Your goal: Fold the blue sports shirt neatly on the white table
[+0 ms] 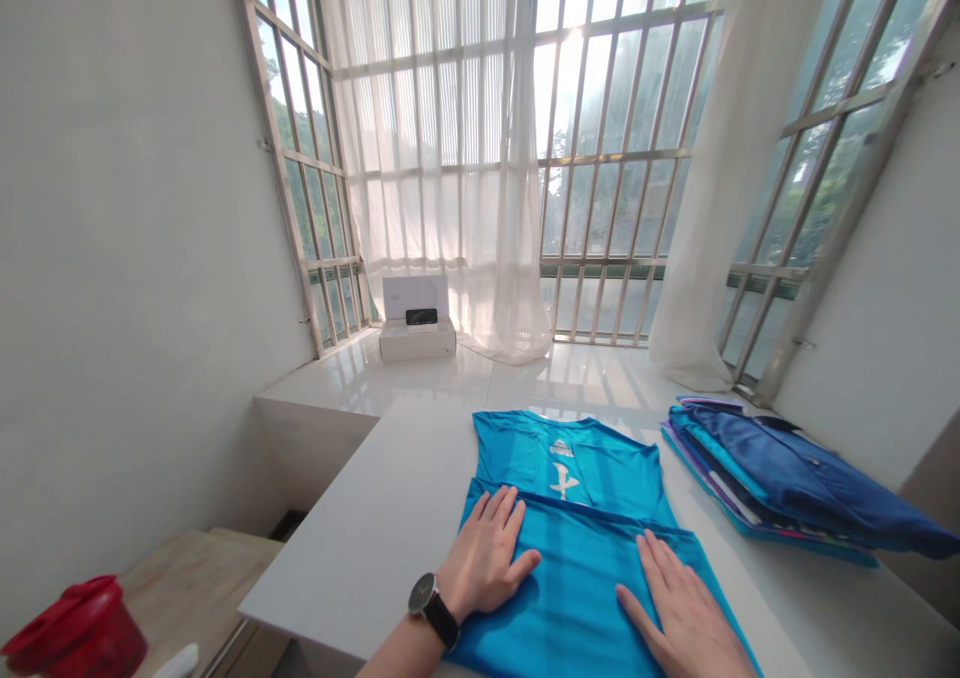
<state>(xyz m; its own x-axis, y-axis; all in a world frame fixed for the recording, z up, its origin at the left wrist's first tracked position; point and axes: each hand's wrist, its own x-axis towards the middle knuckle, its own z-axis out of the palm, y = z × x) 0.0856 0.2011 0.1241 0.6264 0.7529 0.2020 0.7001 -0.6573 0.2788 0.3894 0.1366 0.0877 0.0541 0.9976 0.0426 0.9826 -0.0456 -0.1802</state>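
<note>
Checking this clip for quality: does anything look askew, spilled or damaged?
Nothing spilled or damaged. Both hands, left hand and right hand, lie flat on the folded blue shirt. Only the pile of clothes at right is unevenly stacked, a dark blue top draped over it.

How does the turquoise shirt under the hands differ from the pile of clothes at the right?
The turquoise shirt is a single garment spread flat, folded partway, with the left hand and right hand pressed on it. The pile of clothes holds several stacked garments, topped by dark blue, untouched. Both lie on the white table.
</note>
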